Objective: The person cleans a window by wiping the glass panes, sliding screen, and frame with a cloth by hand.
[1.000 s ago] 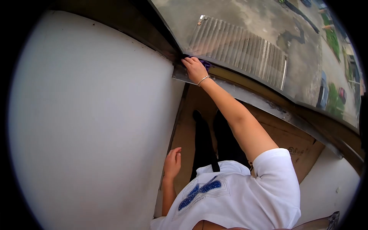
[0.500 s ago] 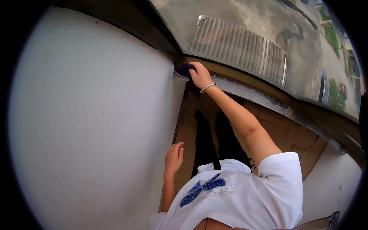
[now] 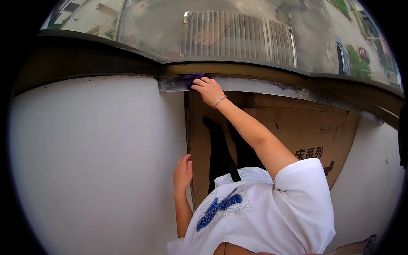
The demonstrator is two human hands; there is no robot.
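My right hand [image 3: 207, 90] is closed on a bunched dark purple cloth [image 3: 190, 80]. The cloth is pressed against the grey, dusty window ledge [image 3: 255, 86], near its left end. My fingers cover part of the cloth, and a silver bracelet [image 3: 219, 101] circles the wrist. Low beside the white surface at the left, my left hand [image 3: 182, 173] hangs loosely with its fingers slightly bent. Nothing shows in it.
A brown window frame [image 3: 238, 71] runs behind the ledge, with glass above it. Outside lies a corrugated panel [image 3: 238, 38]. Printed cardboard [image 3: 293, 123] covers the floor around my black-trousered legs. White surfaces [image 3: 93, 161] flank me on both sides.
My view has turned, so the ledge now lies more level. The cloth, which hung partly over the ledge's corner, is now bunched under my right hand on the ledge.
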